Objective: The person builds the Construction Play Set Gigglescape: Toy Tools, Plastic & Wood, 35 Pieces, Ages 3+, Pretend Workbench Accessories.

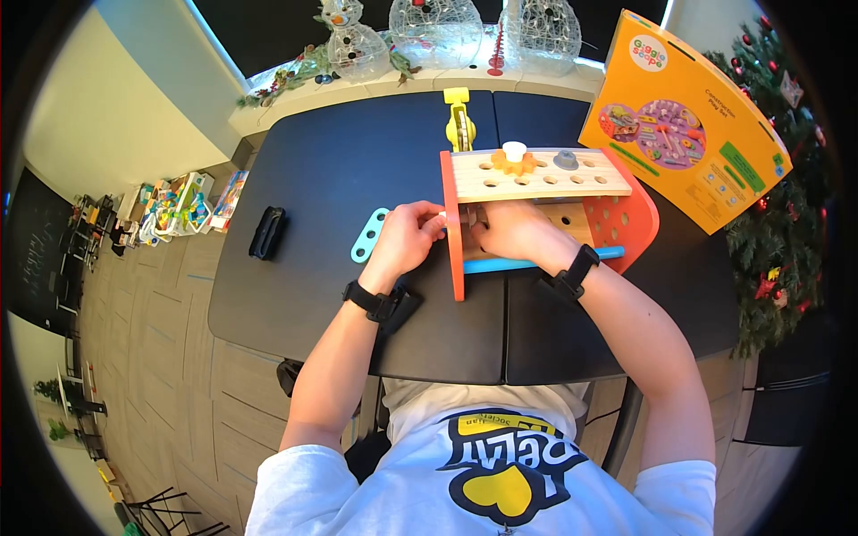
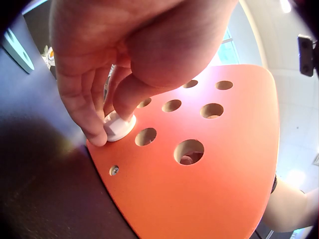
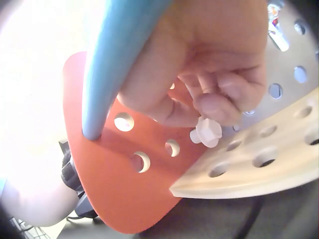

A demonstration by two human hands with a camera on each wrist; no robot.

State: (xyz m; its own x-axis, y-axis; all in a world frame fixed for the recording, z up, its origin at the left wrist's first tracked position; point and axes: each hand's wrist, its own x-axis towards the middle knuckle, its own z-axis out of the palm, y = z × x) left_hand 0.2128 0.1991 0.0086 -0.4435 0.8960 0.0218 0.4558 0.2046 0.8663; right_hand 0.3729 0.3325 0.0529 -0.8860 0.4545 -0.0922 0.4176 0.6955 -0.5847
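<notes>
A toy workbench stands on the table, with a red-orange left side panel [image 1: 454, 232], a holed wooden top [image 1: 536, 189] and a blue bar [image 1: 496, 264] along its front. From outside, my left hand [image 1: 411, 237] pinches a white plastic bolt [image 2: 119, 127] by its head, low on the red-orange panel. My right hand [image 1: 518, 230] reaches inside, behind that same panel, its fingers curled. In the right wrist view its fingertips pinch a white hexagonal piece [image 3: 208, 132] beside the panel's holes. A teal strip with holes [image 1: 369, 235] lies left of the left hand.
An orange gear [image 1: 514, 163] with a white knob and a grey knob [image 1: 565, 161] sit on the wooden top. Behind stands a yellow toy piece [image 1: 459, 129]. A large orange box [image 1: 688, 116] is at the back right, and a black case [image 1: 267, 234] lies left.
</notes>
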